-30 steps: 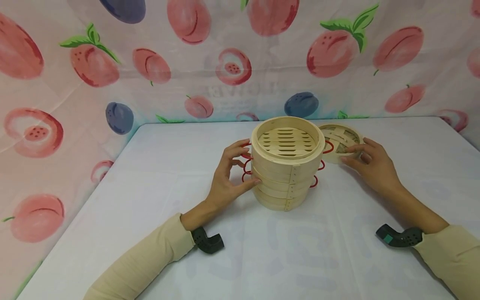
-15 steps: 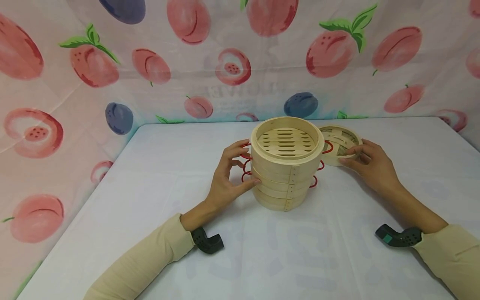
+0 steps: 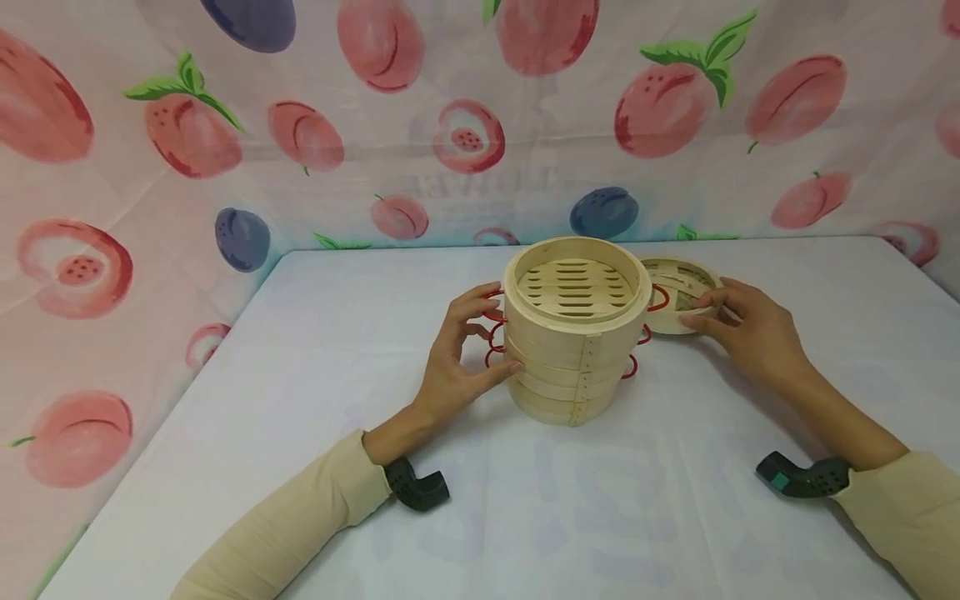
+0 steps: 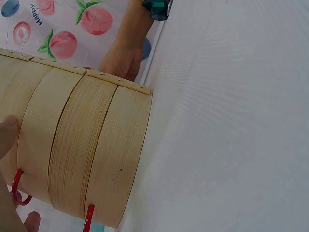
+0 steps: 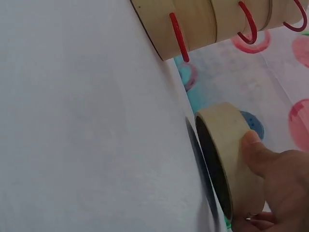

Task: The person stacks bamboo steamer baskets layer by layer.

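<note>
A stacked bamboo steamer [image 3: 555, 350] with red side handles stands upright on the table, its slatted top tier uncovered. My left hand [image 3: 453, 358] grips its left side, thumb against the front wall and fingers by the red handles [image 3: 493, 305]. In the left wrist view the thumb [image 4: 7, 135] lies on an upper tier. Behind and right of the stack, my right hand [image 3: 753, 329] pinches the near right rim of the woven bamboo lid [image 3: 675, 323]. The right wrist view shows the lid [image 5: 231, 159] with a dark shadow beneath, its edge slightly above the tabletop.
White cloth covers the table [image 3: 585, 517]. A fruit-print curtain [image 3: 540, 167] hangs along its back edge, with more of it at the left. Dark wrist cameras [image 3: 417, 486] stick out from both sleeves.
The lid in my right hand has come slightly nearer to me, behind the steamer. My left hand and the steamer stay in place; the head view has shifted a little.
</note>
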{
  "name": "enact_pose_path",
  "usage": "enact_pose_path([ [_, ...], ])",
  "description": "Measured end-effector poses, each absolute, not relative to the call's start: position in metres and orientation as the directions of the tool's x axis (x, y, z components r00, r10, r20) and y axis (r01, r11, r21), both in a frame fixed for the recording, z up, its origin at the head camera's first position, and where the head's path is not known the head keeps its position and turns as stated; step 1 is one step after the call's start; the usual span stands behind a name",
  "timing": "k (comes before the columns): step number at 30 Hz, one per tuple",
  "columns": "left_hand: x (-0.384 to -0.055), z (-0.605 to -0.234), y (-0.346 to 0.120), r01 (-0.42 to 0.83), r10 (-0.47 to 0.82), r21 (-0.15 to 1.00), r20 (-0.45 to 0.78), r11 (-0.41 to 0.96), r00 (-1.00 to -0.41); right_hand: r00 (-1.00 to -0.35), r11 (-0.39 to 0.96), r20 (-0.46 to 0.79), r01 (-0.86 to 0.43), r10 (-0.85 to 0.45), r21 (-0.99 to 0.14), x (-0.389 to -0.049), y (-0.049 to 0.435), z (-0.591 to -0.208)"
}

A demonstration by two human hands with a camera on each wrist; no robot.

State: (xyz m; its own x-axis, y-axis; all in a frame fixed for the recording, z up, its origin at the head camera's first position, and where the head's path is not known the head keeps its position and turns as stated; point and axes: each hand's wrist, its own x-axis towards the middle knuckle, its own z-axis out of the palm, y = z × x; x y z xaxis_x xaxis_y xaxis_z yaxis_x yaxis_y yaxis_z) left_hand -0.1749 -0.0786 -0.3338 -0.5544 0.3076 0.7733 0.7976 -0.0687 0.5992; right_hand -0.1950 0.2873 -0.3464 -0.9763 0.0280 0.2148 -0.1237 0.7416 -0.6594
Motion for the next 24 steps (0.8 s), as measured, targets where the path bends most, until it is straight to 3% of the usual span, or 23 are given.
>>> enact_pose_path([
  [7,-0.175,-0.334,-0.079,0.802,0.305,0.595,0.775,-0.057,-0.553,-0.966,0.763,0.26,-0.157,0.015,-0.628,-0.197,0.291,-0.32],
  [17,-0.185,-0.346,-0.08,0.805,0.308,0.589,0.78,-0.068,-0.544,-0.978,0.741,0.197,-0.078,0.075,-0.667,-0.202,0.297,-0.278],
  [24,-0.177,-0.336,-0.079,0.804,0.311,0.591,0.776,-0.058,-0.548,-0.972,0.74,0.226,-0.104,0.067,-0.665,-0.206,0.297,-0.262],
])
